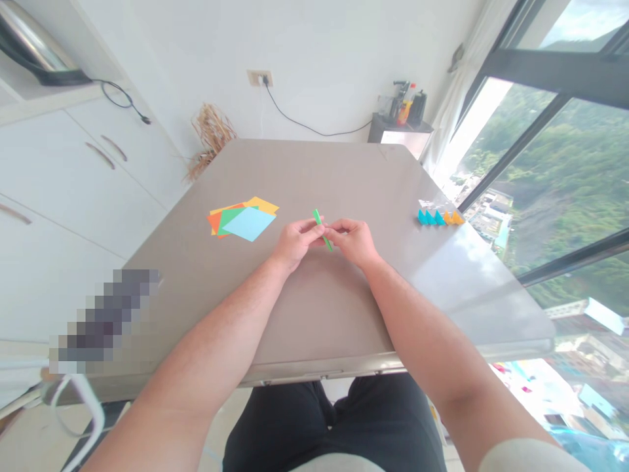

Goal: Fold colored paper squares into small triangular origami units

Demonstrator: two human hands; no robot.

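Both of my hands meet over the middle of the table, pinching a narrow strip of folded green paper (317, 216). My left hand (297, 241) grips it from the left with thumb and fingers. From the right, the fingertips of my right hand (353, 240) close on the same paper. Its upper end juts out above the fingers and its lower end below them; the middle is hidden. To the left lie loose paper sheets in orange, yellow and green, with a light blue sheet (249, 224) on top.
Near the table's right edge stands a row of small folded paper pieces, blue ones (431, 217) and orange ones (453, 217). A pixelated dark object (108, 318) is at the table's left edge. Dried stalks (209, 137) rise behind the far left corner. Windows (555, 151) line the right side.
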